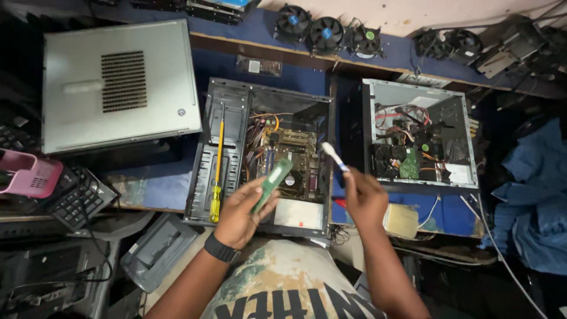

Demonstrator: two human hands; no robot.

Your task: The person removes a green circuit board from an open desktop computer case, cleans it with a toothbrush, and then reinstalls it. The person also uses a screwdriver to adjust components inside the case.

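Left hand (239, 214) holds green memory stick (273, 182) w/ dark chips; black watch band (222, 248) on wrist. Right hand (365, 198) holds white-and-blue toothbrush (333, 156). Screwdriver (217, 171), 9 o'clock of the stick: yellow shaft, yellow handle w/ red tip. Open case (236, 112) black inside, board greenish-brown w/ orange and yellow wires. Second case (420, 134) at 3 o'clock: grey frame, red/black cables, green board. Side panel (118, 82) at 10 o'clock pale grey, dark vent grid. Bench (165, 183) blue. Pink basket (28, 174) far 9 o'clock. Fans (326, 32) at 12: black, blue and green hubs.
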